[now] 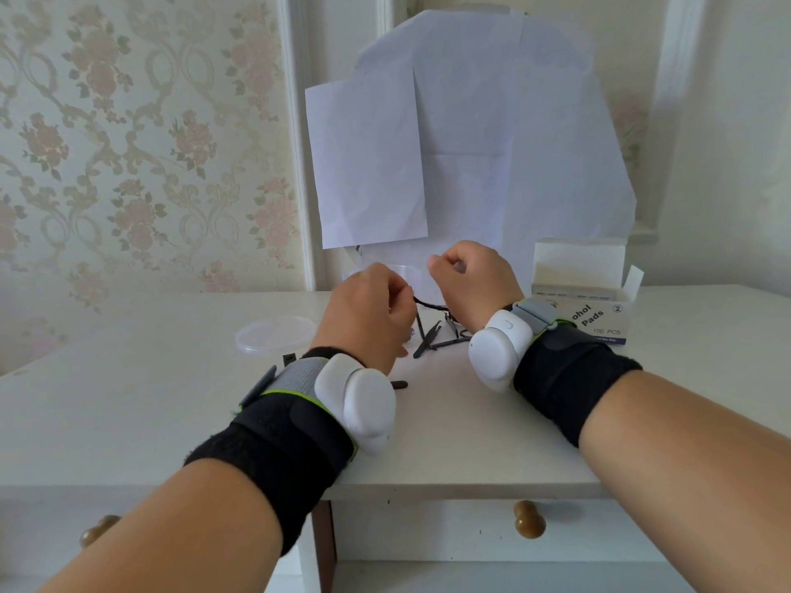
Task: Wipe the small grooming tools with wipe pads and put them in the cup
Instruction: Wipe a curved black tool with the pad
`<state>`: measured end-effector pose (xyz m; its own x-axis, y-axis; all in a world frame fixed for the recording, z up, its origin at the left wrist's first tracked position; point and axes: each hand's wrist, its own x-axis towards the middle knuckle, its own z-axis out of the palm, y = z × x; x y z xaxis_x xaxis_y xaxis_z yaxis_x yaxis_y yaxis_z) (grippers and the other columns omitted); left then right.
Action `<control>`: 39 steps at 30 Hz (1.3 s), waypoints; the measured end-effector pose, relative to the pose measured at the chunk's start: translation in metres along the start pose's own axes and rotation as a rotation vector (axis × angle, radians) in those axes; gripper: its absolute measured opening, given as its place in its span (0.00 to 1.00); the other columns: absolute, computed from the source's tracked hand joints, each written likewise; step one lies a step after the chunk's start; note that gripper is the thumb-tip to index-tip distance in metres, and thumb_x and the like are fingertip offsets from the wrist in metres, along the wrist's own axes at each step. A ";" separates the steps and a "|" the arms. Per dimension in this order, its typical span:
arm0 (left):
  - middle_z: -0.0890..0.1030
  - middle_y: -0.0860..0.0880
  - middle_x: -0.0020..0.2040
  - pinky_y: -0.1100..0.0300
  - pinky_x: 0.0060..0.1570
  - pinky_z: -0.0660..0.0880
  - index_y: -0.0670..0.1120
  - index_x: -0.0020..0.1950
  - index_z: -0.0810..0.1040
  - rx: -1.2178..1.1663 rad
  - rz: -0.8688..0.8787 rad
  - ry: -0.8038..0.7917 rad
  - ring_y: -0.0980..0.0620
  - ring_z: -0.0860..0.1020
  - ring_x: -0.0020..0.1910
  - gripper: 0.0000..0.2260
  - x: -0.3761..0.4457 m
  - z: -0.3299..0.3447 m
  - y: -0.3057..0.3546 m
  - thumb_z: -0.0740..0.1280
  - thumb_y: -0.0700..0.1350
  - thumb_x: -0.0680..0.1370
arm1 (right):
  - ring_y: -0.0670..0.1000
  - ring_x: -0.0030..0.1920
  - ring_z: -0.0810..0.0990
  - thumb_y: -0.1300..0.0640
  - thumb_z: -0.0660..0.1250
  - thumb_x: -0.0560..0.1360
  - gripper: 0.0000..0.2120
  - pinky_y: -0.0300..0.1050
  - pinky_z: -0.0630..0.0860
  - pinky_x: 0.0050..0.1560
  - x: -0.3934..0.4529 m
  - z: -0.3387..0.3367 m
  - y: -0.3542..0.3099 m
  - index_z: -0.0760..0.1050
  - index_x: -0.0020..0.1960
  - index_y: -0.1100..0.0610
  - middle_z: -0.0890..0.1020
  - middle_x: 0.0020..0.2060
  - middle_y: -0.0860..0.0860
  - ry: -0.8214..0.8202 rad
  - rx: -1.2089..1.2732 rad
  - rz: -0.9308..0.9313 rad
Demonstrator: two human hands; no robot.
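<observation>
Hands first: my left hand (371, 312) sits at centre frame with its fingers curled, pinching one end of a thin dark tool (430, 303) that runs across to my right hand (471, 278). That hand is also curled in a fist-like pinch just right of centre; whether it has a wipe pad between its fingertips I cannot tell, since nothing white shows clearly there.

I judge this to be the wiping step on one tool, both hands raised above the desk (128, 391). More dark grooming tools (432, 340) lie in a loose heap on the desk just below and between my hands, and another small dark piece (289, 358) lies left of my left wrist.

A clear cup (411, 276) stands behind my hands, mostly hidden by them, with its clear lid (276, 334) flat on the desk to the left. An open box of alcohol pads (586, 301) stands at right.

Next, I expect to draw the tool through the pinch, then lift it over the cup's rim and drop it in without knocking the cup.
</observation>
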<state>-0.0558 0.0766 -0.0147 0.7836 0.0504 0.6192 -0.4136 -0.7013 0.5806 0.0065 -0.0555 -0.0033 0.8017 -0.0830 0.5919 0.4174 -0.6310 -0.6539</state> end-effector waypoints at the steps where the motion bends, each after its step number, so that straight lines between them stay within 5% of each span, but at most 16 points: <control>1: 0.79 0.50 0.40 0.62 0.31 0.78 0.44 0.47 0.74 -0.014 -0.010 0.031 0.55 0.81 0.27 0.07 0.001 -0.001 -0.001 0.59 0.45 0.80 | 0.42 0.34 0.72 0.51 0.63 0.78 0.09 0.36 0.66 0.34 -0.001 -0.001 -0.002 0.75 0.44 0.55 0.75 0.33 0.44 -0.006 0.033 -0.022; 5: 0.81 0.48 0.39 0.57 0.38 0.81 0.46 0.47 0.74 -0.098 -0.047 0.122 0.55 0.82 0.31 0.07 0.004 -0.006 -0.004 0.58 0.44 0.81 | 0.44 0.34 0.73 0.57 0.67 0.74 0.02 0.39 0.69 0.38 -0.010 -0.003 -0.009 0.78 0.43 0.53 0.73 0.30 0.44 -0.094 0.160 -0.106; 8: 0.81 0.47 0.40 0.67 0.32 0.78 0.46 0.49 0.74 -0.142 -0.065 0.160 0.56 0.82 0.32 0.06 0.005 -0.007 -0.004 0.58 0.44 0.82 | 0.45 0.39 0.76 0.61 0.67 0.72 0.06 0.40 0.73 0.43 -0.014 -0.002 -0.012 0.79 0.45 0.51 0.74 0.33 0.43 -0.137 0.112 -0.199; 15: 0.82 0.51 0.36 0.74 0.33 0.71 0.51 0.47 0.71 -0.220 -0.084 0.244 0.58 0.81 0.35 0.05 0.003 -0.012 -0.003 0.58 0.46 0.82 | 0.47 0.41 0.76 0.57 0.70 0.74 0.02 0.40 0.73 0.45 -0.017 -0.002 -0.015 0.81 0.46 0.53 0.77 0.39 0.45 -0.132 0.008 -0.382; 21: 0.80 0.54 0.40 0.62 0.44 0.78 0.54 0.45 0.71 -0.290 -0.036 0.307 0.58 0.81 0.39 0.05 0.004 -0.012 -0.005 0.64 0.49 0.80 | 0.53 0.48 0.79 0.55 0.68 0.78 0.06 0.52 0.76 0.52 -0.016 0.000 -0.015 0.82 0.49 0.56 0.82 0.44 0.53 -0.084 0.015 -0.435; 24: 0.79 0.57 0.44 0.72 0.43 0.71 0.54 0.49 0.72 -0.214 0.030 0.292 0.64 0.76 0.44 0.05 0.002 -0.010 -0.005 0.66 0.53 0.78 | 0.52 0.46 0.80 0.56 0.66 0.79 0.07 0.48 0.77 0.50 -0.018 0.000 -0.016 0.82 0.50 0.56 0.82 0.43 0.52 -0.053 0.091 -0.438; 27: 0.81 0.57 0.45 0.69 0.45 0.72 0.52 0.51 0.74 -0.217 0.016 0.233 0.60 0.79 0.46 0.06 0.004 -0.009 -0.007 0.63 0.53 0.80 | 0.49 0.46 0.80 0.58 0.66 0.79 0.06 0.38 0.75 0.48 -0.020 0.000 -0.018 0.82 0.49 0.56 0.81 0.43 0.49 -0.083 0.126 -0.445; 34: 0.82 0.53 0.39 0.75 0.33 0.71 0.46 0.50 0.78 -0.230 -0.050 0.232 0.64 0.80 0.36 0.10 0.007 -0.008 -0.010 0.60 0.49 0.82 | 0.51 0.44 0.77 0.53 0.67 0.79 0.09 0.50 0.75 0.46 -0.018 0.006 -0.017 0.81 0.45 0.56 0.79 0.40 0.51 -0.048 0.009 -0.499; 39: 0.79 0.49 0.34 0.63 0.32 0.77 0.43 0.47 0.74 -0.352 -0.115 0.205 0.55 0.77 0.26 0.10 0.007 -0.009 -0.008 0.57 0.46 0.83 | 0.47 0.43 0.69 0.51 0.66 0.79 0.10 0.48 0.73 0.40 -0.019 0.009 -0.020 0.80 0.45 0.56 0.70 0.36 0.44 0.086 -0.109 -0.577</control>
<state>-0.0510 0.0893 -0.0099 0.7400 0.2798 0.6117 -0.4900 -0.3988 0.7752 -0.0137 -0.0344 -0.0053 0.4190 0.2373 0.8764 0.7253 -0.6682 -0.1659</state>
